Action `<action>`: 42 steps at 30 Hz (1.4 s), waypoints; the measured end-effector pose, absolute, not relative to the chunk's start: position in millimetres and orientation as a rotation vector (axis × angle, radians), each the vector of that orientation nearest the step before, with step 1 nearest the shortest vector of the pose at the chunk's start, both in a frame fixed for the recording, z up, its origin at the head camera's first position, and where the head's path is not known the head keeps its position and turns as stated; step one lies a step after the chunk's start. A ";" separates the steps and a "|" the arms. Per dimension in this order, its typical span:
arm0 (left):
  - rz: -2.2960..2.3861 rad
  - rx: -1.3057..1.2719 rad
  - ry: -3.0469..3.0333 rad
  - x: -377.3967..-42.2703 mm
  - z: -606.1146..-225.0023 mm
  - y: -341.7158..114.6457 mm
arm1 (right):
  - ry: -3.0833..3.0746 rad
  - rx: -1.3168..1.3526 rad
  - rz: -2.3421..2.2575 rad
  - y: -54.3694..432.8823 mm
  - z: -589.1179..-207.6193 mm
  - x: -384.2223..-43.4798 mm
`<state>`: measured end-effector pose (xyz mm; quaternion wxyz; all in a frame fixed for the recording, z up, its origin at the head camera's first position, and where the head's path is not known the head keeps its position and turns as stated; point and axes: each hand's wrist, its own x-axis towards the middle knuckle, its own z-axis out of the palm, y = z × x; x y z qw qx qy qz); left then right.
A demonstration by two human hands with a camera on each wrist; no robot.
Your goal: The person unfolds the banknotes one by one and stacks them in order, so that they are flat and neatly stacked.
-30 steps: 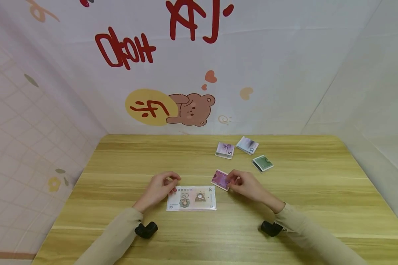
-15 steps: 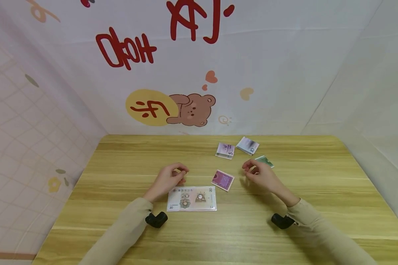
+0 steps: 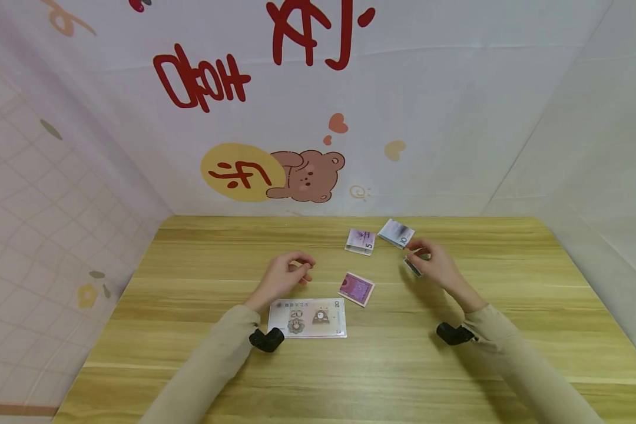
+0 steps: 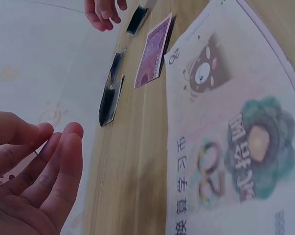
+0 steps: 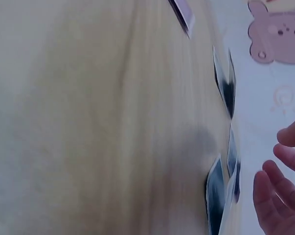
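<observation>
A folded green banknote (image 3: 413, 268), its halves splayed apart, sits on the worktop (image 3: 381, 377), partly hidden by the right hand (image 3: 436, 268), whose fingers are loosely bent, slightly parted, gripping nothing. The left hand (image 3: 282, 274), likewise relaxed and unladen, hovers beside a flat, pale 20 banknote (image 3: 310, 319).

I find a yellow-brown wood-grain table (image 3: 191, 265). Flat and nearest me lies a pale rectangular paper note marked 20 (image 3: 307, 319). Beyond it I record a folded magenta paper note (image 3: 357, 289), a folded lilac paper note marked 5 (image 3: 359, 241), a folded blue-lilac paper note marked 10 (image 3: 396, 233), and a folded green paper note (image 3: 412, 268), partly hidden.
</observation>
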<state>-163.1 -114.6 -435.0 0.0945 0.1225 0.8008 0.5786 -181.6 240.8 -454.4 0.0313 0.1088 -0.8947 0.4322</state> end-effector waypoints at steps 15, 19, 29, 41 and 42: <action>1.880 0.307 2.227 -176.7 -438.0 -79.2 | -2.776 0.239 1.183 240.7 -466.6 -225.0; 1.892 0.315 2.188 -178.7 -440.8 -65.1 | -2.752 0.261 1.092 238.3 -472.2 -234.8; 1.839 0.365 2.188 -177.8 -443.5 -20.2 | -2.765 0.298 1.085 228.4 -478.4 -238.9; 1.683 0.394 2.239 -186.9 -461.5 27.3 | -2.772 0.223 1.125 226.9 -483.5 -237.9; 1.671 0.390 2.250 -188.1 -462.5 29.1 | -2.774 0.223 1.119 227.0 -483.6 -238.1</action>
